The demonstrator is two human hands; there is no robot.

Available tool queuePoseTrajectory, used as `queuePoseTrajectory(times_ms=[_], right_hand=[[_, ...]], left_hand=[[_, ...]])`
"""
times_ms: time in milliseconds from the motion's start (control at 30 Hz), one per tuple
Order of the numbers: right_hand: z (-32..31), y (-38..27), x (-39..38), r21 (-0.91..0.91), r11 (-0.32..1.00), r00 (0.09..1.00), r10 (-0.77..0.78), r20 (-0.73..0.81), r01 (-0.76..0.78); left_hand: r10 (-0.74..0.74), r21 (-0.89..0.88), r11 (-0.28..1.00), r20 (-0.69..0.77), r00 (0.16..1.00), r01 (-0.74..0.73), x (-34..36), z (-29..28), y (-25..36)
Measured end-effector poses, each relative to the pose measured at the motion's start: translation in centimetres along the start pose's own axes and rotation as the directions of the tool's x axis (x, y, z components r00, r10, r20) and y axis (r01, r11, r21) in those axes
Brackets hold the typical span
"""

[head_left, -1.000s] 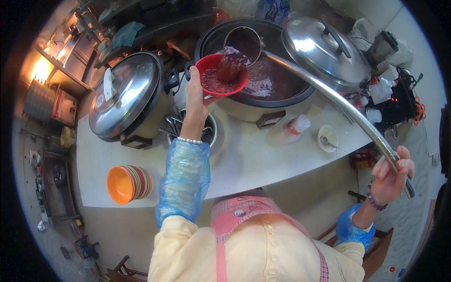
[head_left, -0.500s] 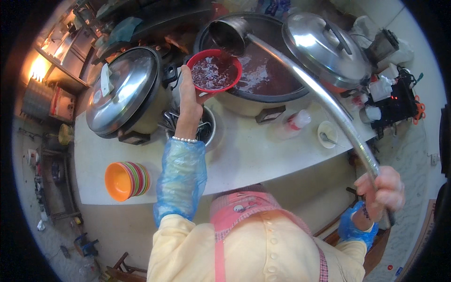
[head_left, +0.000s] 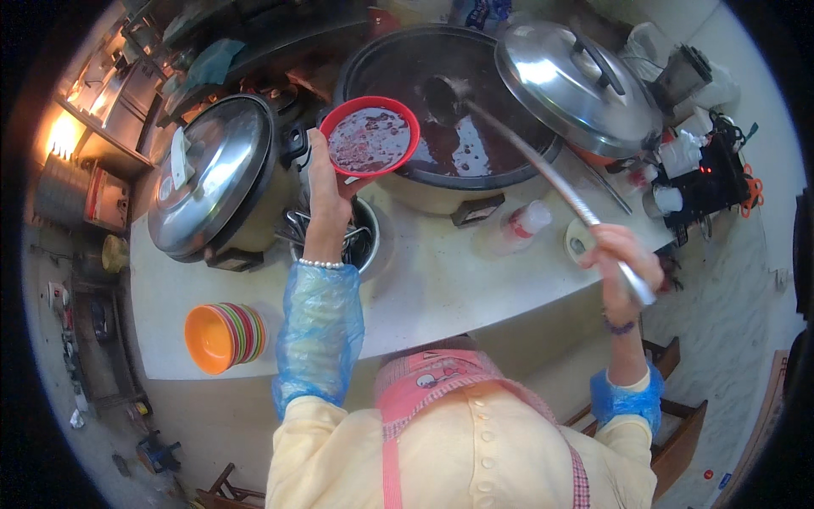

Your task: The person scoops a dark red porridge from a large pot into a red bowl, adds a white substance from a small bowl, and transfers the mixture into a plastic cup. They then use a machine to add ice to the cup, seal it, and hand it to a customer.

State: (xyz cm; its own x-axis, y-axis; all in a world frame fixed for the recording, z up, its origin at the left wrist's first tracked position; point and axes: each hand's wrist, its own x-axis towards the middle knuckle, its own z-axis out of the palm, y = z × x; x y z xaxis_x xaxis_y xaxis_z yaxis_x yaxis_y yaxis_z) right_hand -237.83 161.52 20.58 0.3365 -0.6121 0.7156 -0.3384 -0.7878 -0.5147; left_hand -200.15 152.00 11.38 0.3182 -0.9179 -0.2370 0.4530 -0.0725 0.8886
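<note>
My left hand holds a red bowl by its near left side. Dark reddish soup with small bubbles fills the bowl close to the rim. Behind and to the right stands a large pot of the same dark liquid. My right hand grips the end of a long metal ladle, closed around the handle. The ladle's scoop lies at the liquid in the big pot, and its inside looks dark.
A lidded pot stands at the left, and a container of utensils sits beside my left wrist. Stacked coloured bowls rest near the table's front left. A metal lid, a pinkish bottle and a pale cup are at the right.
The ladle has swung from above the bowl down into the big pot. My right hand has moved left and up with it. The bowl now looks fuller and sits slightly further left.
</note>
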Motion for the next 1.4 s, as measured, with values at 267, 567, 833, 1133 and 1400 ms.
queuePoseTrajectory(times_ms=[267, 567, 833, 1133, 1400], right_hand=[[1.7, 0.3, 0.5, 0.032, 0.997, 0.993, 0.062, 0.102, -0.066], [-3.8, -0.9, -1.6, 0.381, 0.866, 0.741, 0.483, -0.466, -0.324], [-6.8, -3.4, -2.3, 0.426, 0.897, 0.817, 0.334, -0.470, -0.121], [-6.2, -5.4, -1.8, 0.409, 0.909, 0.983, -0.001, -0.184, 0.077], [-6.2, -3.5, -1.8, 0.464, 0.883, 0.870, 0.281, -0.404, -0.070]], left_hand=[[0.019, 0.014, 1.000, 0.004, 1.000, -0.019, 0.1, -0.4, -0.3], [0.001, -0.004, 1.000, 0.005, 1.000, -0.001, -0.1, 0.1, -0.1], [0.012, -0.017, 1.000, 0.035, 0.999, -0.011, -0.2, 0.7, -0.1], [-0.012, -0.036, 0.999, 0.016, 1.000, 0.013, -0.4, 0.7, -0.3], [0.004, -0.034, 0.999, 0.035, 0.999, -0.003, -0.4, 0.7, -0.3]])
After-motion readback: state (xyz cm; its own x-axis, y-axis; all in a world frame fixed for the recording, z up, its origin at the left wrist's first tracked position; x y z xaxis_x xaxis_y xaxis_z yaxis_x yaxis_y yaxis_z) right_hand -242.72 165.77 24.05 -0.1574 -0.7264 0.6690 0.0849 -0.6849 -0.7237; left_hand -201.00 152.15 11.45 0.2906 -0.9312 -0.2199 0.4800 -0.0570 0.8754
